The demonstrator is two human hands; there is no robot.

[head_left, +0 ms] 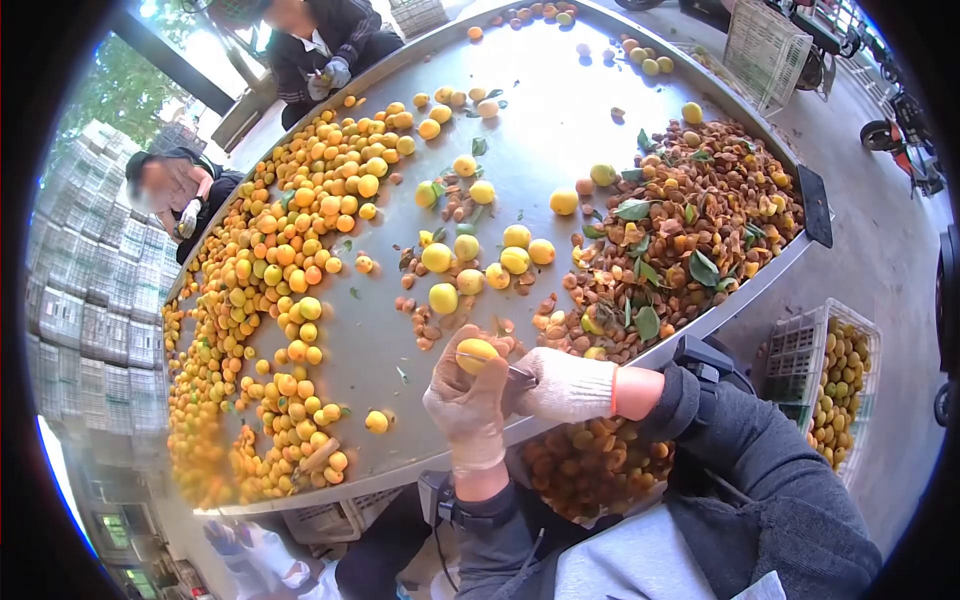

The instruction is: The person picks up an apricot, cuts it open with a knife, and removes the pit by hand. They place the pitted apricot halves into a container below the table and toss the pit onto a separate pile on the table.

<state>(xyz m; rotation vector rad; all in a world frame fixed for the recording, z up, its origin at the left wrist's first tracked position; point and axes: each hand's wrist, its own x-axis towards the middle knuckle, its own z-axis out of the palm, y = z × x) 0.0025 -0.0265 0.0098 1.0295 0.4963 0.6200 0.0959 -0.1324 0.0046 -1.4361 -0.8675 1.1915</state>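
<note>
My left hand (468, 405), in a stained white glove, holds a yellow-orange apricot (476, 355) between thumb and fingers above the near edge of the metal table (385, 280). My right hand (565, 385), also gloved, is closed round a small tool whose thin metal blade (520, 374) points at the apricot; whether the blade is in the fruit is hard to tell. Just beyond my hands lie several loose yellow apricots (443, 297) and a few brown pits. A heap of brown pits and leaves (680, 225) is to the right, and a large spread of apricots (270, 270) covers the left side.
Two people (325, 50) (180, 195) are at the table's far left edge. Below the near edge sits a container of apricot halves (600, 465). A white crate of apricots (840, 390) stands on the floor at right. Stacked crates (100, 330) are at far left.
</note>
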